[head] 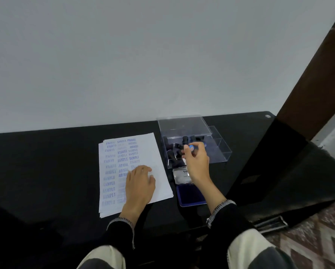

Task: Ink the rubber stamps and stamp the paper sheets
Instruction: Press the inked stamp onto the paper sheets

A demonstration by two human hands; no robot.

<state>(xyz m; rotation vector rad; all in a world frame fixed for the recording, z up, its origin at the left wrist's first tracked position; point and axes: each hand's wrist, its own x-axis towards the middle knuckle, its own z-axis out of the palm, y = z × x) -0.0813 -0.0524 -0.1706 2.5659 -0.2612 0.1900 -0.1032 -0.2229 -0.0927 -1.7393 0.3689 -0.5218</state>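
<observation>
1. Sleeves, dark with a pale knitted cuff, come up from the bottom of the frame in the head view, the only one there is; both arms reach forward over a black worktop (46,162).
2. Left hand (141,183), at lower centre, lies palm down on the paper sheets (158,152), fingers nearly straight and spread a little, pressing the stack flat and gripping nothing. The top sheet already carries columns of blue prints (SAMPLE, AIR MAIL) down its left and middle; its right strip is bare.
3. Right hand (195,158), just right of centre, is raised over the clear stamp box (219,150), whose lid stands open behind. Its fingertips pinch a small rubber stamp (191,148) with a blue end showing; the rest of it is hidden in the fingers, so its long axis cannot be told.
4. More dark stamps (172,148) lie loose in the box, left of and below the pinching fingers.
5. Ink pad (191,193), open, sits on the worktop at lower right of the sheets, its blue face toward the camera and its lid (180,176) folded back toward the box. The right forearm crosses above it.
6. Deciding relation, as I judge it: the pad lies straight back toward the camera from the right hand, along the line of that forearm, and the bare strip of paper lies to the pad's left, just beside the left hand's fingertips. The right hand is the nearer to both, so it probably draws back to ink, then swings left to print.
</observation>
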